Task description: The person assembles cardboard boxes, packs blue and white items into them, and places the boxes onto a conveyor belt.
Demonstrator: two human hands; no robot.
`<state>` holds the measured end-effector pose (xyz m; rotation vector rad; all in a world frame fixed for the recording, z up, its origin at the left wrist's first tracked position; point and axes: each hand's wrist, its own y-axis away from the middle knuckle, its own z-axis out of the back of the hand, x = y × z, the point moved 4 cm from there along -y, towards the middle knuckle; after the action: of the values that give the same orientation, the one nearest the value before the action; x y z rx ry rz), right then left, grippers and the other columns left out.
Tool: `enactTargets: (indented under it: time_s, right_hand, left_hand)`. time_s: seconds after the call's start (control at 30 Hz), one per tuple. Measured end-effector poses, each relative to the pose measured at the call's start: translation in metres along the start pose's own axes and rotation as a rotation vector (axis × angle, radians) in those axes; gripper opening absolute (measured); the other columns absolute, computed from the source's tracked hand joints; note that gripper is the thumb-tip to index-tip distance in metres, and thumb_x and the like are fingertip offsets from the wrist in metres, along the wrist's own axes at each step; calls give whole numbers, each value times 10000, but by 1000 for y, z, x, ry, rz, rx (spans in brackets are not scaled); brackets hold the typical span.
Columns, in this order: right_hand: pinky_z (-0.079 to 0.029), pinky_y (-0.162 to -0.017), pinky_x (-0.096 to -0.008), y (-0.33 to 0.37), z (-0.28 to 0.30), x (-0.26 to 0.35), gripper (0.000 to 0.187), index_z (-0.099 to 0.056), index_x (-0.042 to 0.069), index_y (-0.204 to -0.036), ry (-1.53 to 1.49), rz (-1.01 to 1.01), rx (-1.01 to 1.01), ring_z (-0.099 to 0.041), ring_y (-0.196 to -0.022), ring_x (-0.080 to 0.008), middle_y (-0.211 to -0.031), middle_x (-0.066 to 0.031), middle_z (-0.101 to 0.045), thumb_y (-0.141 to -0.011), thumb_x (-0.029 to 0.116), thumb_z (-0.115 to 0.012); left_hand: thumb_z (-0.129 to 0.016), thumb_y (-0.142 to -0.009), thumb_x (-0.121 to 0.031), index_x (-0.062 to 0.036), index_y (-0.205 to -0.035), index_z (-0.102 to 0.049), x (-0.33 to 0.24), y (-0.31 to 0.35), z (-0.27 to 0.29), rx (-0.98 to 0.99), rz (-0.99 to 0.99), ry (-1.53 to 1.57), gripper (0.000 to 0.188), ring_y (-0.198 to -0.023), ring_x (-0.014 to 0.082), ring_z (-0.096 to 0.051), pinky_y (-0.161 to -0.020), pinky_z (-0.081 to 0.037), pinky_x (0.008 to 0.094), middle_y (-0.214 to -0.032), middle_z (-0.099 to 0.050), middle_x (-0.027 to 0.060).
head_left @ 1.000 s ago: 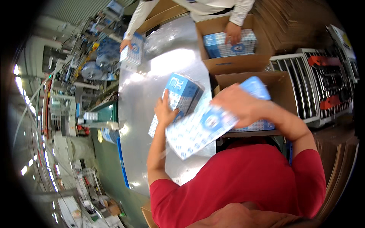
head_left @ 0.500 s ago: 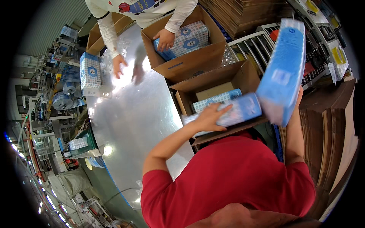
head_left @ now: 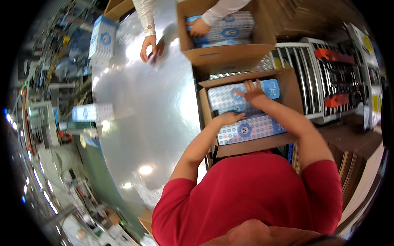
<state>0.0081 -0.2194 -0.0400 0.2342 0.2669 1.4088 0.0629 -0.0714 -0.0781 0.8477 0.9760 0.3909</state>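
Observation:
Two blue-and-white patterned packs lie side by side in the nearer cardboard carton (head_left: 255, 147). My right hand (head_left: 253, 96) rests open on the farther pack (head_left: 221, 96), its fingers spread across the top. My left hand (head_left: 230, 119) sits by the left side of the carton, at the seam between that pack and the nearer pack (head_left: 256, 130). Its fingers point right, partly out of sight, and I see nothing held in it.
A co-worker's hand (head_left: 200, 28) reaches onto packs in the far carton (head_left: 230, 57); their other hand (head_left: 148, 48) hovers over the metal table (head_left: 143, 135). Packs stand at the table's left edge (head_left: 102, 39) (head_left: 92, 112). A roller conveyor (head_left: 295, 61) and stacked cardboard (head_left: 357, 164) lie right.
The pack raised in my right hand is now down in the carton, and that hand lies open on top. My left hand has let go of its pack. Another pack has appeared at the table's left edge.

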Motion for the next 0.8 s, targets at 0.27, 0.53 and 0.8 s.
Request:
enactTargets:
  time_s: [0.27, 0.53, 0.8]
  right_hand:
    - [-196, -974, -693, -53, -53, 19, 825, -111, 329, -1442, -94, -175, 490, -4, -1396, -321, -1514, -141, 32, -817, 150, -619]
    - [-218, -973, -696, -50, -46, 70, 1062, -9, 326, -1449, -54, 103, 568, 97, -1392, -300, -1505, -57, 171, -683, 344, -744]
    - [-204, -1097, -434, -66, -62, 48, 977, -163, 177, -1454, -233, 292, 615, 40, -1382, -372, -1504, -161, 101, -676, 279, -745]
  left_hand:
    - [-584, -818, -103, -33, -1163, -541, 32, 199, -42, -1141, -127, 301, 355, -1114, 347, -488, -913, -417, 397, -1199, -523, 173]
    - [-576, -788, -22, -12, -1314, -376, 132, 311, -227, -1729, 891, 288, 563, -1286, 408, -273, -1055, -241, 437, -1374, -299, 258]
    - [-483, -884, -331, -3, -1345, -347, 221, 344, -281, -1584, 1454, 392, 582, -1275, 444, -269, -1006, -220, 577, -1366, -294, 307]
